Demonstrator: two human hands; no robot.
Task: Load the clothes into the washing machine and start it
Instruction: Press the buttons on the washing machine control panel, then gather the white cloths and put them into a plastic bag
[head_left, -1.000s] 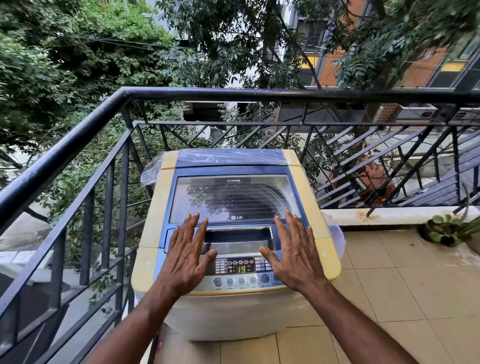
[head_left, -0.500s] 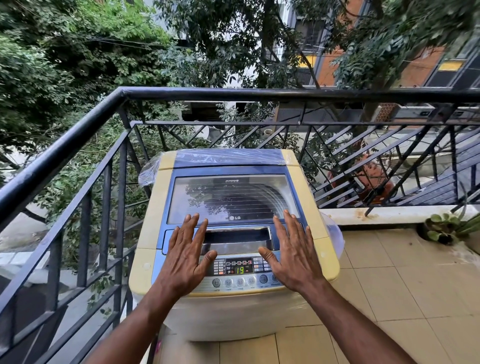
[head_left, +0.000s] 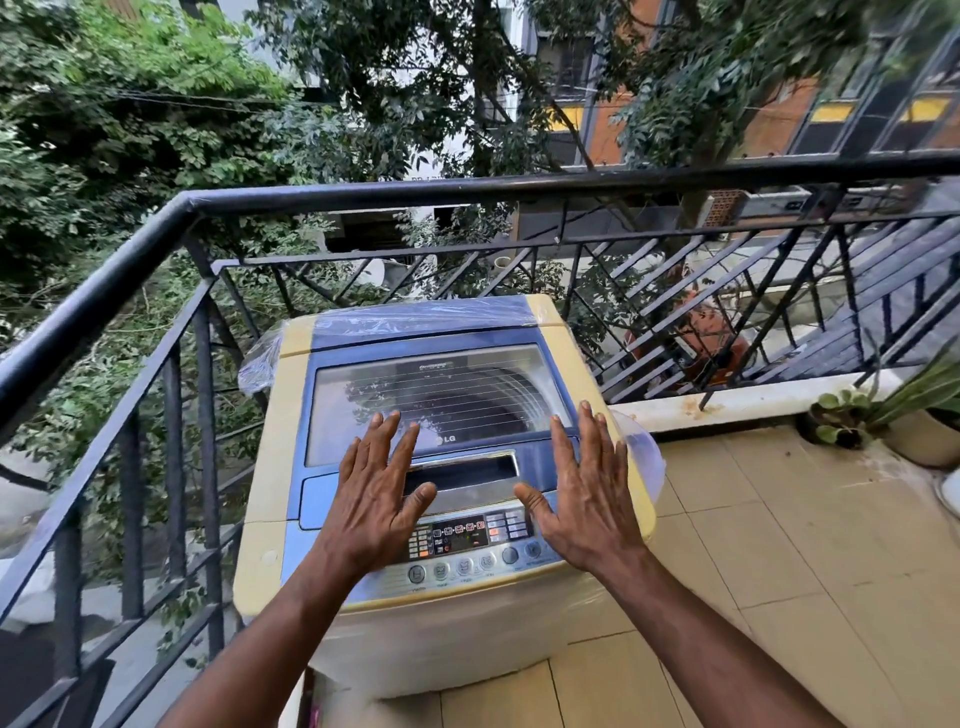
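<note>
A top-loading washing machine (head_left: 270, 415) with a yellow and blue top stands in the balcony corner. Its glass lid (head_left: 431, 395) is closed, and the dark drum shows through it. My left hand (head_left: 376, 493) lies flat, fingers spread, on the lid's front left. My right hand (head_left: 582, 493) lies flat on the front right, palm down. Between them sits the lid handle recess (head_left: 467, 470). The control panel (head_left: 467, 540) with its display and row of round buttons is just below my hands. No clothes are in sight.
A black metal railing (head_left: 130, 270) runs along the left and back of the machine. Clear plastic wrap (head_left: 415, 314) covers the machine's back. Potted plants (head_left: 883, 421) stand on the tiled floor (head_left: 779, 571) at the right.
The view has shifted slightly. Both hands stay flat on the lid in nearly the same places. The panel's digits, which read 19 before, are not legible now.
</note>
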